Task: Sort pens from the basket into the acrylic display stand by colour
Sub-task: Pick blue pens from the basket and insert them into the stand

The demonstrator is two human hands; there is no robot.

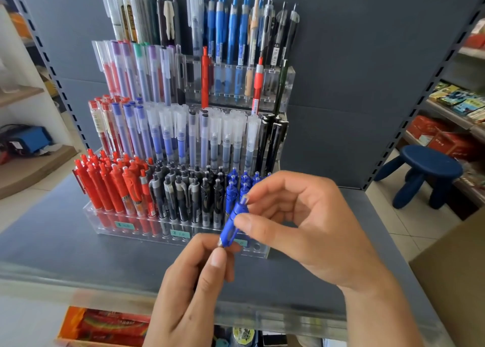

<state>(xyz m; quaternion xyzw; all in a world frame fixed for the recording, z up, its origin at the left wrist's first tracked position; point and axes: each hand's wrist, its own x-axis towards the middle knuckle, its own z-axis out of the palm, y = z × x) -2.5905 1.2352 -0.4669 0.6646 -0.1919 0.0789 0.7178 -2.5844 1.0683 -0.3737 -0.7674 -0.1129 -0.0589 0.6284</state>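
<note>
Both hands hold one blue pen (234, 219) tilted above the front edge of the grey shelf (65, 247): the left hand (195, 281) pinches its lower tip between thumb and forefinger, and the right hand (301, 223) pinches its upper barrel and clicker end with curled fingers. That pen hangs just in front of the acrylic display stand (181, 232), over the stand's front right corner, where other blue pens (237, 182) sit in the lowest row. Beside them in that row stand black pens (189, 192) in the middle and red pens (112, 186) at the left end. A blue stool (425, 172) stands on the floor well off to the right
</note>
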